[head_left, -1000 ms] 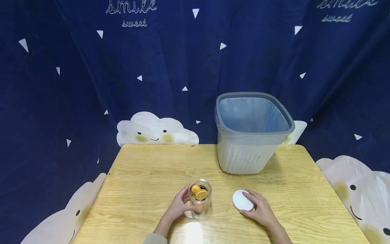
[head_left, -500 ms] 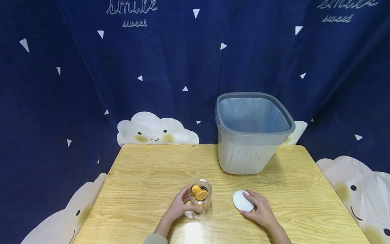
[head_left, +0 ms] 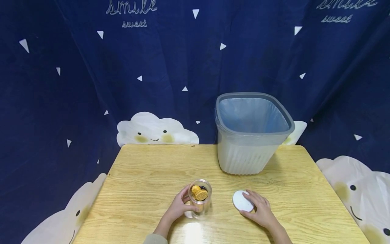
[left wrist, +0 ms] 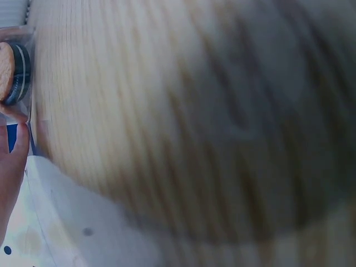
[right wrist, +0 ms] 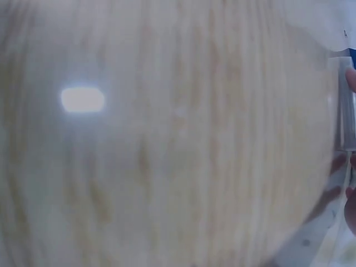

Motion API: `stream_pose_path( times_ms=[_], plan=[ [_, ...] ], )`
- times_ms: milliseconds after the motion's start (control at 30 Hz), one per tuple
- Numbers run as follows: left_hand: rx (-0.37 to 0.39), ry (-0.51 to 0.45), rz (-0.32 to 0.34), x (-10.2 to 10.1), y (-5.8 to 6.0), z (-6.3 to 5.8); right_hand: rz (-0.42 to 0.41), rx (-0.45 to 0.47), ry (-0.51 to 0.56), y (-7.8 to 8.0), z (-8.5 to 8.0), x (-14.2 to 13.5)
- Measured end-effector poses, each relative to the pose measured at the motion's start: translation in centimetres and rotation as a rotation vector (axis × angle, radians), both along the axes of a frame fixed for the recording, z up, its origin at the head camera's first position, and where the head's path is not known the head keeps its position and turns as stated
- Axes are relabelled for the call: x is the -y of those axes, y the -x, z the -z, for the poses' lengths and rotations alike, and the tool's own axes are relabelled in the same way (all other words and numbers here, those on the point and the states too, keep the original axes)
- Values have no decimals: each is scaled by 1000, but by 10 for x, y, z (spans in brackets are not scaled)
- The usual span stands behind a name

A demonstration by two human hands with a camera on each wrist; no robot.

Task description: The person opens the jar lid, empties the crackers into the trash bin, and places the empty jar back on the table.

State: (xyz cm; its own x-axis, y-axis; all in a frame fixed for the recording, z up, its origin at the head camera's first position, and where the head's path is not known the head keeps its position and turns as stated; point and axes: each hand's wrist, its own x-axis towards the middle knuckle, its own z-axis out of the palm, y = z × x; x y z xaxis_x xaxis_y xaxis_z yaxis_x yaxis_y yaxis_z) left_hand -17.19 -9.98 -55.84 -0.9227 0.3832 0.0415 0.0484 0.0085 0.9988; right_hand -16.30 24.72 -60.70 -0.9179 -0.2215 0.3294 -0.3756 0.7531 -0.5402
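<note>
So the left hand (head_left: 177, 207) is gripping a clear plastic jar (head_left: 208, 205) near the middle of the near part of the table (head_left: 146, 189), fingers curling around its left side and thumb lying across the near side. The jar is standing upright with its mouth uncovered, and it's holding cookies: a round golden biscuit (head_left: 201, 195) with a ridged edge is leaning near the top, and a dark sandwich cookie (left wrist: 21, 72) is showing through the clear wall in the left wrist view.

Over to the right, the right hand (head_left: 259, 210) is pinching a round white lid (head_left: 240, 202) by its right part, thumb on the near side and fingers on the far side (can't tell if the lid is touching the wood or floating just over it). Jar and lid are sitting apart, with bare tabletop between them.

Farther back, right of centre, a ribbed whitish trash bin (head_left: 242, 157) with a grey rim is standing on the far part of the table, and a translucent liner (head_left: 253, 115) is covering its inside. Behind everything, a navy backdrop (head_left: 170, 51) is hanging with white triangles, smiling clouds and "smile sweet" lettering. A greyish sleeve (head_left: 155, 239) is peeking in at the near edge, on the left arm.
</note>
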Motion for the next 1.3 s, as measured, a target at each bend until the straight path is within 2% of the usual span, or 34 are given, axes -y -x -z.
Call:
stream_pose_path(
  times_ms=[233, 367, 567, 767, 867, 1000, 1100, 1300],
  plan=[
    [-13, 1, -4, 2, 9, 27, -30, 54, -53, -2, -13, 1],
    [-12, 5, -9, 2, 8, 28, -50, 33, -63, -2, -19, 1],
    [-6, 5, -8, 1, 10, 28, -42, -47, -65, 2, -31, 0],
    [8, -2, -3, 2, 8, 24, -10, -87, -47, 7, -47, -2],
    [2, -14, 7, 1, 5, 15, 17, -98, -32, 10, -56, -5],
    [5, -6, 14, 1, 2, 4, 43, -169, -21, 14, -70, -10],
    [13, 2, 12, 1, 1, 1, 74, -217, -25, 16, -82, -14],
    [21, 2, 3, 1, 0, 2, 147, -258, -11, 21, -109, -23]
  ],
)
